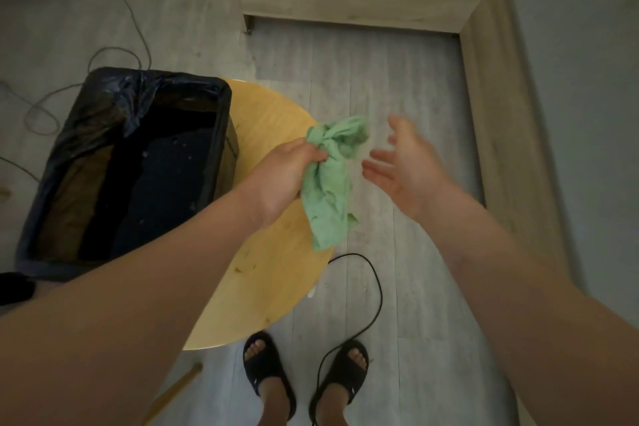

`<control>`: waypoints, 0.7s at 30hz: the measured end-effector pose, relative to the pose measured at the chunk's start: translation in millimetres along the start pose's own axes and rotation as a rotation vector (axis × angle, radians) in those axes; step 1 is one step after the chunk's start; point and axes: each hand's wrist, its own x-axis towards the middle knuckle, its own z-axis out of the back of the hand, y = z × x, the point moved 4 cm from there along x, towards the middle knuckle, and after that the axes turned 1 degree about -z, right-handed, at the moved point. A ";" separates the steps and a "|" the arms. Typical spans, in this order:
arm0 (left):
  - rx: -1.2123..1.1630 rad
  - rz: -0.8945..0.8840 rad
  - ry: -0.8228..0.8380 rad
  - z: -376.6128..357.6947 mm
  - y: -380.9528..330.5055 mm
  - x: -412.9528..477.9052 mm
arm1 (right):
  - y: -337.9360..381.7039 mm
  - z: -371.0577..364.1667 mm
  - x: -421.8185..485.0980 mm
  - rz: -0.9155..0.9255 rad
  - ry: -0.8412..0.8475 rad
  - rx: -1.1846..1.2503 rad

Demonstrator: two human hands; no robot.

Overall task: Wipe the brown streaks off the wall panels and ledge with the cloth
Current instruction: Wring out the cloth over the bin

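My left hand [287, 173] grips crumpled green terry cloth [328, 180] over round yellow wooden table [276, 280]; right hand [404, 166] beside it, fingers spread, empty.

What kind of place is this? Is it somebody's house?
Probably a room in a home, though I can't be sure: a wood-look plank floor, a bin lined with a black bag, and slippers on the person's feet.

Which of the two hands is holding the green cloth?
The left hand grips the crumpled green cloth in its fist; the right hand beside it is open, fingers spread, holding nothing.
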 end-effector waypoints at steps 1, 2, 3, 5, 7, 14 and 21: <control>-0.038 0.011 -0.018 0.0 0.7 -0.4 | -11.8 -0.5 -0.2 -0.069 0.017 -0.070; -0.060 0.016 -0.030 0.4 1.0 -1.3 | -23.8 -3.6 -1.7 -0.123 0.087 -0.150; -0.061 0.024 -0.037 0.8 2.4 -2.0 | -33.6 -8.2 -4.7 -0.152 0.190 -0.224; -0.050 0.042 -0.041 -0.1 3.6 -4.9 | -47.2 -17.3 -8.8 -0.137 0.381 -0.268; 0.021 0.048 -0.093 3.1 4.7 -4.4 | -49.2 -20.6 -4.5 -0.026 0.421 -0.168; -0.008 0.134 -0.530 53.2 13.3 0.1 | -34.6 31.6 33.8 0.170 -0.297 -0.042; 0.432 -0.018 -0.386 41.2 5.6 17.5 | -11.4 55.3 44.8 0.421 -0.294 -0.296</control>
